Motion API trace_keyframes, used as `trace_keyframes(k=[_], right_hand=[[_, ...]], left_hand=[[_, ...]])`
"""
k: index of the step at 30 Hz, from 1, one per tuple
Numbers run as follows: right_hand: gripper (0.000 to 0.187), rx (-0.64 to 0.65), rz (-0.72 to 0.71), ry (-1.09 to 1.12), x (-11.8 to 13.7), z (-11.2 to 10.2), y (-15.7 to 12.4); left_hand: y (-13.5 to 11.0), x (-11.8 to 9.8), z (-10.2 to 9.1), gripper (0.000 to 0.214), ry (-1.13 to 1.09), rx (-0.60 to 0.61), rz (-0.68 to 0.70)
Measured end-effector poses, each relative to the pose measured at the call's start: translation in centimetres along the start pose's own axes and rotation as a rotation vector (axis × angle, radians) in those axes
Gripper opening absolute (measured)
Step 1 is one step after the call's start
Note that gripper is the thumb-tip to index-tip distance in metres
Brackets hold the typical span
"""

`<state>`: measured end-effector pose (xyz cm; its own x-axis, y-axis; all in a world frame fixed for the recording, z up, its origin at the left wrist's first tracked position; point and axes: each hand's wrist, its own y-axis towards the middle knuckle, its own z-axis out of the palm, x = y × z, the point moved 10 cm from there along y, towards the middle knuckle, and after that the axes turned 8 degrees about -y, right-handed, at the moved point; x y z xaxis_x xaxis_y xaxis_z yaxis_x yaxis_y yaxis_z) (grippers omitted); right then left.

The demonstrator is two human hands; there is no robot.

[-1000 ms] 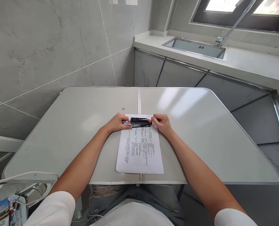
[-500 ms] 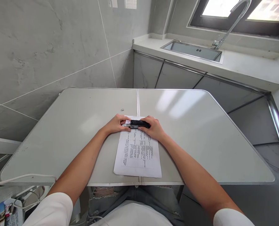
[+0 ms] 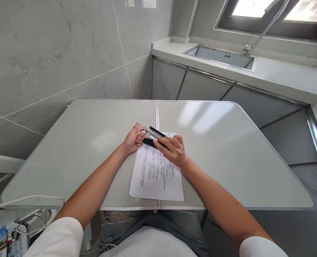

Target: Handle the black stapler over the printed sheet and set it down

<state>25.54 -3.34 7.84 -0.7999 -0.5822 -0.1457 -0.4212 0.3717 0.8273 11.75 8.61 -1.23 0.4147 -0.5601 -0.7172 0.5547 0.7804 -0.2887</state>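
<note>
A black stapler with its jaws swung apart is tilted above the top of a printed sheet of paper. A metal inner rail shows between its upper arm and its base. My right hand is closed around the hinge end. My left hand is at the front end, thumb raised and fingers curled against the stapler; the exact contact is partly hidden. The paper lies flat on the white folding table, its printed lines running sideways to me. A tiny grey piece shows just beyond my left fingertips.
The table has a centre seam under the paper. A white cable crosses its front left corner, above a cluttered shelf. Behind are a tiled wall and a counter with a sink and a tap.
The stapler has gone from closed and level over the paper to swung apart and tilted. My left hand has turned and its thumb has come off the stapler. The paper has stayed put.
</note>
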Motion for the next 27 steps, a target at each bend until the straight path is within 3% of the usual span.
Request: trace_keyframes(k=[5, 9, 17, 21, 27], right_hand=[[0.038, 0.251, 0.055, 0.087, -0.4, 2.7, -1.0], [0.035, 0.382, 0.144, 0.244, -0.9, 4.0, -1.3], [0.035, 0.381, 0.151, 0.267, -0.7, 4.1, -1.3], [0.033, 0.289, 0.169, 0.222, -1.3, 3.3, -0.9], [0.023, 0.227, 0.259, 0.265, -3.2, 2.0, -0.2]], left_hand=[[0.3, 1.8, -0.1, 0.064, -0.039, 0.034, -0.148], [0.3, 2.0, -0.4, 0.065, -0.029, 0.03, -0.173], [0.2, 1.5, -0.8, 0.057, -0.026, -0.048, -0.13], [0.3, 1.2, -0.5, 0.052, -0.06, -0.013, -0.124], [0.4, -1.2, -0.1, 0.021, -0.205, 0.033, 0.072]])
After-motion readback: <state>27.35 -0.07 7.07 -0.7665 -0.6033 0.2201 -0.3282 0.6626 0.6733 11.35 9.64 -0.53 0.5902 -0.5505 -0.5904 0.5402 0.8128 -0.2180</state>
